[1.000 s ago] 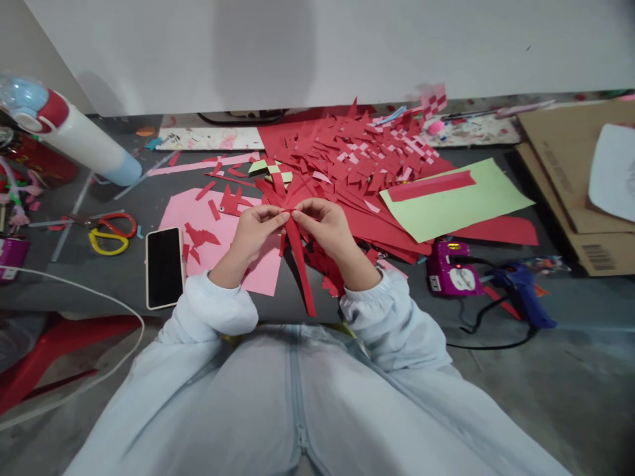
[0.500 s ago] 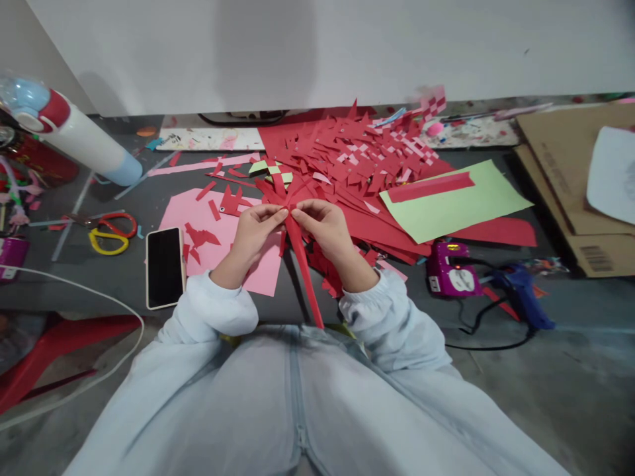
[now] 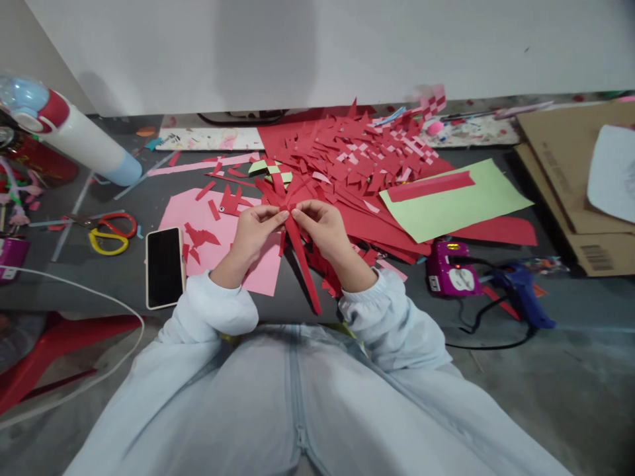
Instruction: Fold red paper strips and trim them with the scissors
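A folded red paper strip (image 3: 303, 268) hangs down toward my jacket from between my two hands. My left hand (image 3: 255, 231) pinches it near its upper end with thumb and forefinger. From the other side, my right hand (image 3: 322, 228) pinches the same strip, the fingertips of both hands almost touching. More red paper spreads out behind the fingertips; whether it joins the strip I cannot tell. Under and beside my left hand lies a pink paper sheet (image 3: 265, 274) with red scraps on it. A large heap of red folded paper pieces (image 3: 342, 158) lies behind my hands.
At left are a phone (image 3: 165, 268), scissors (image 3: 112, 235) with red and yellow handles and a white bottle (image 3: 89, 135). At right lie a light green sheet (image 3: 456, 205), a purple box (image 3: 454, 271), a blue glue gun (image 3: 523, 294) and cardboard (image 3: 560, 185).
The lower end of the red strip has drawn up slightly, away from my jacket, and its fold shows more. Both hands stay pinched in nearly the same place.
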A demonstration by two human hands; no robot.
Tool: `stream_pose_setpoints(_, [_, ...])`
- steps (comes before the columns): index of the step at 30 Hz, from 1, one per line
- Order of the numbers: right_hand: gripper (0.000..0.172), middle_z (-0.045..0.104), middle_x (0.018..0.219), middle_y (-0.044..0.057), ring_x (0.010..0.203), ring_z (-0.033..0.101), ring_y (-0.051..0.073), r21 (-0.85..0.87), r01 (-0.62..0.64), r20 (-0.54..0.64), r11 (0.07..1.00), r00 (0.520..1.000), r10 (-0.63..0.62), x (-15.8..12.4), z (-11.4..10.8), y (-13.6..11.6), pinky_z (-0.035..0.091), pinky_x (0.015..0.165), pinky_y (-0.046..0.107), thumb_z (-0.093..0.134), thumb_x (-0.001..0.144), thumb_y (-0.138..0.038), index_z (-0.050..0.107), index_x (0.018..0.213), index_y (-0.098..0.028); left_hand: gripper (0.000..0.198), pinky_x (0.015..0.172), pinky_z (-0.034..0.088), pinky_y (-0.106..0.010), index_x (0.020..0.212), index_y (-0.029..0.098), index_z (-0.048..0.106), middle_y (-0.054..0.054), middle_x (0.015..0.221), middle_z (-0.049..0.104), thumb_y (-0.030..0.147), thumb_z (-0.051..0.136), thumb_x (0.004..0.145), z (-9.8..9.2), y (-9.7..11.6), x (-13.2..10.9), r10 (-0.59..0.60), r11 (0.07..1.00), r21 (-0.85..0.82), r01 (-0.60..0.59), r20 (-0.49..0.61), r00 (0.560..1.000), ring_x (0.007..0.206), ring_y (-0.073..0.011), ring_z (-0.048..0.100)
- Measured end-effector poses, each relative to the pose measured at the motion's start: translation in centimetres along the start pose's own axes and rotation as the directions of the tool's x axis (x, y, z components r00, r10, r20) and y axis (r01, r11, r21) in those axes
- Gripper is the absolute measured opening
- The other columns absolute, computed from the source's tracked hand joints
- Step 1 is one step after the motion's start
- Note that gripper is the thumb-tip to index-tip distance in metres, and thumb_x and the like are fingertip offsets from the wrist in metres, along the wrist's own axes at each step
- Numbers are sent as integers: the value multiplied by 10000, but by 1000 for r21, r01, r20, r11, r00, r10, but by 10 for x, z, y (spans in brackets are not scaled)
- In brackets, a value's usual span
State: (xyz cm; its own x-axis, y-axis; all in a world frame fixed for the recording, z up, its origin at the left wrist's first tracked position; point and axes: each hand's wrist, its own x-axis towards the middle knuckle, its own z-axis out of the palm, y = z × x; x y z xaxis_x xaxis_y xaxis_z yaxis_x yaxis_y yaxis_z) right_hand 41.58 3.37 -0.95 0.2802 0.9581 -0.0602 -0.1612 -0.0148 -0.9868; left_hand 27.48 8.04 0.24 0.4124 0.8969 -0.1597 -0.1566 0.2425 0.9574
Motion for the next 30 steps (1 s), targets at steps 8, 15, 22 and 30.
stream_pose_setpoints(8, [363, 592, 674, -25, 591, 533, 93, 4, 2, -21, 1000, 1000, -1, -2, 3, 1, 461, 548, 231, 746, 673, -516, 616, 774, -193, 288, 670, 532, -237, 684, 148, 690, 23, 663, 650, 360, 866, 601, 2, 1, 0, -42, 997, -60, 40, -20, 999, 624, -81, 608])
stream_pose_setpoints(15, [363, 575, 611, -37, 556, 515, 82, 62, -9, -2, 998, 1000, 9, -1, 0, -2, 448, 539, 226, 791, 638, -493, 642, 758, -184, 313, 630, 508, -225, 649, 137, 652, 35, 629, 601, 335, 881, 568, 0, 6, -2, -109, 993, -38, 109, 16, 994, 594, -72, 577])
stream_pose_setpoints(22, [405, 539, 562, -55, 489, 451, 63, 14, -45, 48, 999, 998, 44, 0, -4, -4, 410, 492, 223, 798, 608, -530, 638, 738, -181, 314, 590, 493, -230, 639, 144, 644, 30, 613, 592, 348, 874, 576, 0, 6, -2, -114, 993, -17, 114, 5, 993, 576, -82, 571])
stream_pose_setpoints(30, [397, 550, 609, -42, 538, 479, 74, 2, -1, -3, 1000, 1000, 1, -1, 2, 1, 424, 514, 220, 765, 647, -542, 623, 753, -187, 287, 617, 508, -231, 655, 151, 668, 29, 630, 618, 346, 870, 596, 0, 1, -1, -83, 995, -56, 83, -4, 997, 596, -83, 587])
